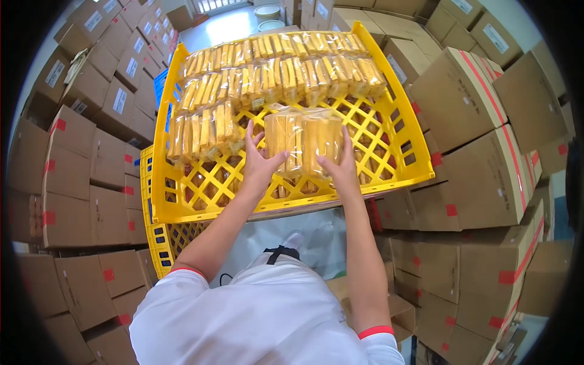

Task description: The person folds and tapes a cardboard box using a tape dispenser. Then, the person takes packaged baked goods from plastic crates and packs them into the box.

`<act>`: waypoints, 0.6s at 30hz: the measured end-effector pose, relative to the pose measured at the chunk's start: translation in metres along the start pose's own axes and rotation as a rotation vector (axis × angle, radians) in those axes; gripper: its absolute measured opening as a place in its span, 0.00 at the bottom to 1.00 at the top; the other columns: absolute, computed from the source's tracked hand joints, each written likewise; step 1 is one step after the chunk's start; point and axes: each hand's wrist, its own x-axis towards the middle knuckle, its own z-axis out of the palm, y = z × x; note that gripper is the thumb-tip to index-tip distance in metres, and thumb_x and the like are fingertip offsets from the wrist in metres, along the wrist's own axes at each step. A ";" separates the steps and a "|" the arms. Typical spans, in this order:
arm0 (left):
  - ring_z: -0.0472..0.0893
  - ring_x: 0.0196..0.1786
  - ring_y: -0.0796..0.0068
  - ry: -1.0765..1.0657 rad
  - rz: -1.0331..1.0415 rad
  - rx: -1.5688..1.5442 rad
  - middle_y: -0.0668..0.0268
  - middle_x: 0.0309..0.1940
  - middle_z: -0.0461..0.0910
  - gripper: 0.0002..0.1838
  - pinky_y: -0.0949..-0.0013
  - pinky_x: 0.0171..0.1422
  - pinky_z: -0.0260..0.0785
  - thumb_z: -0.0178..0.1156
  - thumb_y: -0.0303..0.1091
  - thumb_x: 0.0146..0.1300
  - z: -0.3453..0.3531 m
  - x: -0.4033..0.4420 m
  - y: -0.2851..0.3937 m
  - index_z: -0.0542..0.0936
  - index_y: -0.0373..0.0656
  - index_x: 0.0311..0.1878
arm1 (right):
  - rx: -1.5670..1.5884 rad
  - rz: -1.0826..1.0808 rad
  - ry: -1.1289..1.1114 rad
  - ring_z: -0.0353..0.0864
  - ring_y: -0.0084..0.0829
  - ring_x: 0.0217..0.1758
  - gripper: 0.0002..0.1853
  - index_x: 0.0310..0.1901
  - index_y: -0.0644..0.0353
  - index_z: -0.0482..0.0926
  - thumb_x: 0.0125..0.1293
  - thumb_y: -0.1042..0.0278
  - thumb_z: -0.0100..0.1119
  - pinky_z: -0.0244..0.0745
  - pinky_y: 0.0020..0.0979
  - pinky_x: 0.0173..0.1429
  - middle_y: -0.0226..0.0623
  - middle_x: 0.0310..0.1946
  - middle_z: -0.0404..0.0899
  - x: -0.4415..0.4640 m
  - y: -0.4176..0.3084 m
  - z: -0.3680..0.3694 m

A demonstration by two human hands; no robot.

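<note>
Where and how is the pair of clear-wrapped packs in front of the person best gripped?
Probably by the outer sides of the pair of clear-wrapped packs, coming from the person's near side: left hand at one end, right hand at the other. They stand side by side, so inward pressure should keep them together; the wrap looks slick.

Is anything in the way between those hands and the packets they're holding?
No, nothing visible: the left hand and right hand touch the packets from either side. Other wrapped packets sit beyond and to the left.
</note>
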 end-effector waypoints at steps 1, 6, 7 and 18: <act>0.75 0.69 0.63 -0.016 0.003 -0.004 0.50 0.70 0.66 0.60 0.63 0.68 0.75 0.70 0.22 0.62 0.004 0.001 0.000 0.37 0.54 0.86 | 0.249 -0.011 0.020 0.65 0.44 0.79 0.56 0.83 0.60 0.44 0.60 0.69 0.72 0.63 0.41 0.80 0.52 0.76 0.63 -0.014 -0.010 -0.007; 0.73 0.71 0.62 -0.191 0.368 0.143 0.51 0.71 0.66 0.61 0.60 0.75 0.67 0.67 0.19 0.58 0.045 -0.022 0.000 0.36 0.49 0.86 | 0.568 -0.083 0.056 0.66 0.37 0.78 0.50 0.80 0.59 0.52 0.59 0.76 0.70 0.61 0.41 0.81 0.42 0.74 0.66 -0.078 -0.041 -0.048; 0.72 0.72 0.61 -0.188 0.516 0.250 0.51 0.72 0.66 0.61 0.58 0.77 0.64 0.67 0.19 0.59 0.057 -0.030 0.000 0.35 0.48 0.86 | 0.559 -0.094 0.085 0.66 0.37 0.78 0.50 0.80 0.59 0.52 0.59 0.76 0.70 0.61 0.41 0.81 0.42 0.74 0.66 -0.088 -0.043 -0.053; 0.61 0.80 0.59 -0.742 0.454 0.153 0.55 0.79 0.56 0.44 0.53 0.84 0.55 0.69 0.26 0.60 0.106 -0.067 0.003 0.60 0.41 0.78 | 0.040 -0.139 0.333 0.70 0.35 0.76 0.58 0.84 0.60 0.44 0.58 0.79 0.74 0.64 0.38 0.79 0.42 0.74 0.68 -0.174 -0.068 -0.110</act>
